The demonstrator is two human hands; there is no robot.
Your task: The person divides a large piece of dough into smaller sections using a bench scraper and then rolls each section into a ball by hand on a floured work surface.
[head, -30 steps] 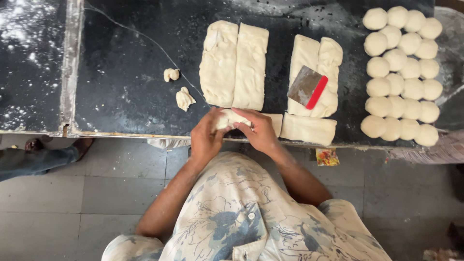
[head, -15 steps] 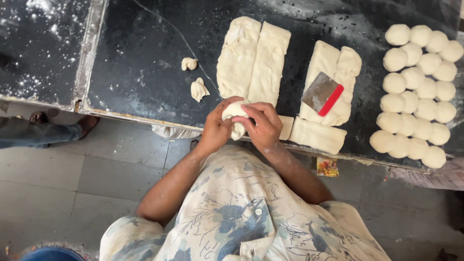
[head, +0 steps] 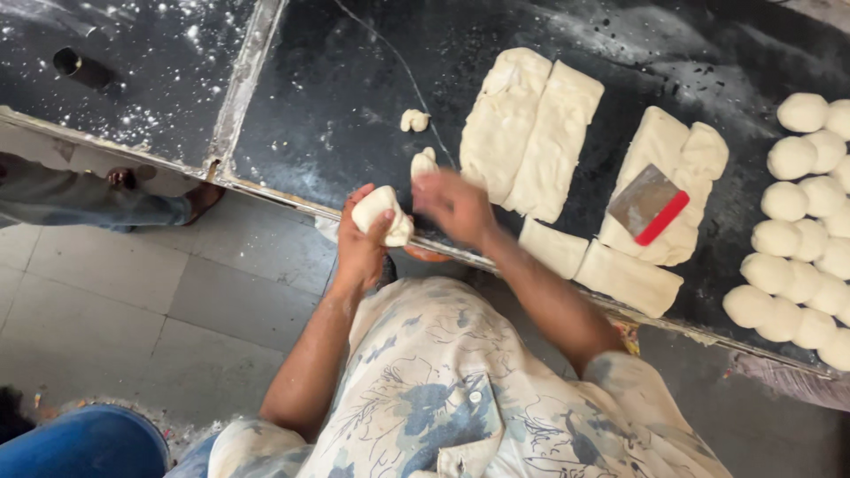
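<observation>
Left hand (head: pixel 361 243) is curled around a dough lump (head: pixel 382 215), fingers wrapped beneath it and the thumb pressed over the top; I read this as a cupping hold that keeps the soft piece from sagging. I see the lump held just off the near edge of the dark worktop (head: pixel 354 97), above the tiled floor (head: pixel 177 301)

Right hand (head: pixel 453 204) is blurred over the near edge of the worktop, just beside a small dough scrap (head: pixel 423 163). I cannot tell whether it is released or clenched, nor whether it touches the scrap

Layout on the worktop, as I see it:
- A second small scrap (head: pixel 413 119) lies farther back, apart from the first
- Two long dough strips (head: pixel 531 133) lie side by side, touching along their length
- Further right, more flat dough slabs (head: pixel 673 150) carry a metal scraper with a red handle (head: pixel 649 204) resting on top, probably parked where cutting takes place
- Two cut blocks (head: pixel 602 265) sit at the near edge, nearest the body, I judge for easy pick-up
- Rounded dough balls (head: pixel 788 239) are packed in rows at the far right, touching one another, kept well apart from the uncut dough

Flour dusts the worktop. Another person's foot (head: pixel 199 199) shows on the floor to the left
</observation>
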